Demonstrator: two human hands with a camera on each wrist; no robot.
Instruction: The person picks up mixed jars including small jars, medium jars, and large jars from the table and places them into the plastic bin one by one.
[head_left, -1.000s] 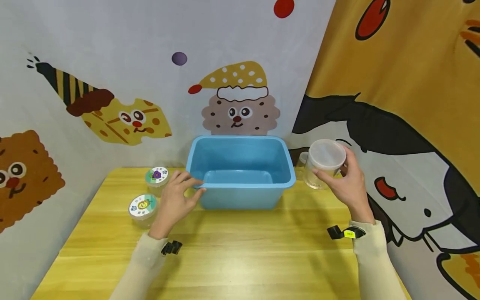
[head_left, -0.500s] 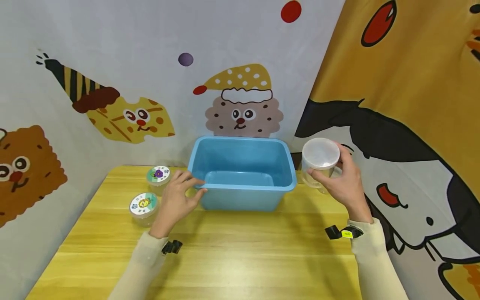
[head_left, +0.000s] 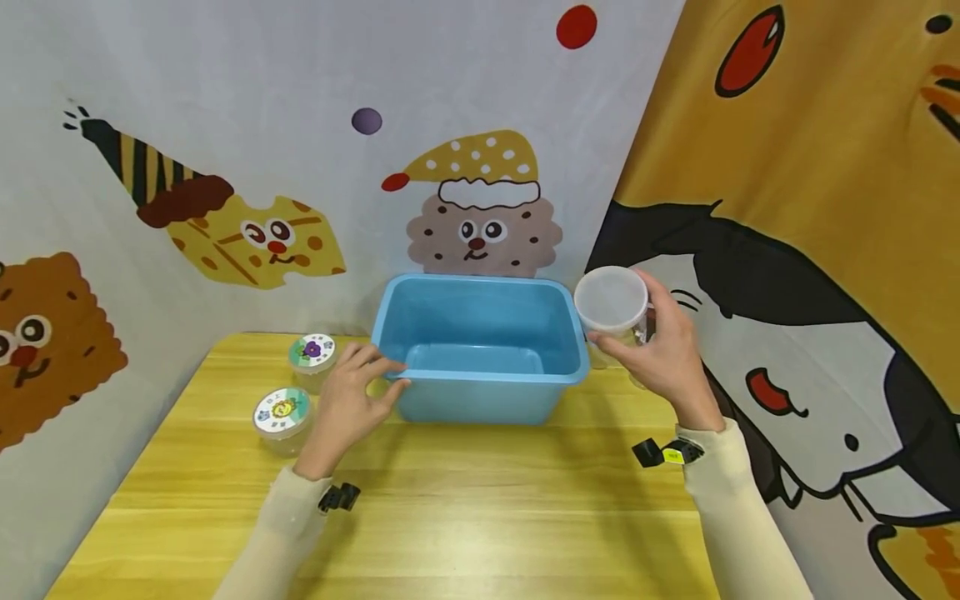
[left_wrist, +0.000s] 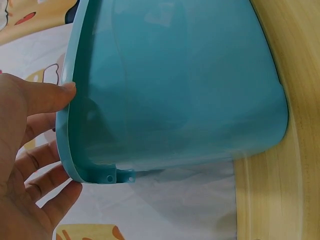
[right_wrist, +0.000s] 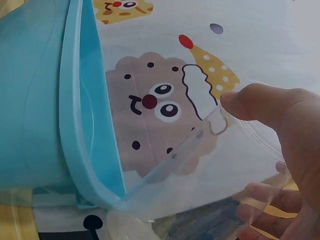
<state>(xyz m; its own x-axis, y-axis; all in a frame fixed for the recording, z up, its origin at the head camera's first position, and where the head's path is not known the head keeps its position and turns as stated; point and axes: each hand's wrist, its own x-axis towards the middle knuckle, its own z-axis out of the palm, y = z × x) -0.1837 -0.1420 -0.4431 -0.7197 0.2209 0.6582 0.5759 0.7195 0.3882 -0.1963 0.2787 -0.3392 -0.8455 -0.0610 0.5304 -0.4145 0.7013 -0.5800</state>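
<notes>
A light blue plastic bin (head_left: 480, 404) stands at the back of the wooden table, its inside bare. My left hand (head_left: 351, 408) holds its front left rim; in the left wrist view the thumb (left_wrist: 50, 96) lies on one side of the rim and the fingers on the other. My right hand (head_left: 667, 358) grips a clear round jar (head_left: 611, 300) with a frosted white lid, raised beside the bin's right rim. Seen from the right wrist, the transparent wall of the jar (right_wrist: 175, 200) overlaps the bin's corner.
Two clear tubs with printed lids, one with a purple flower (head_left: 312, 352) and one with a yellow flower (head_left: 282, 410), stand left of the bin. Part of another clear container shows below the held jar. A cartoon-printed curtain (head_left: 480, 83) hangs behind the table.
My right hand has carried the clear jar leftward and slightly up, to the bin's right rim. The left hand stays at the front left rim.
</notes>
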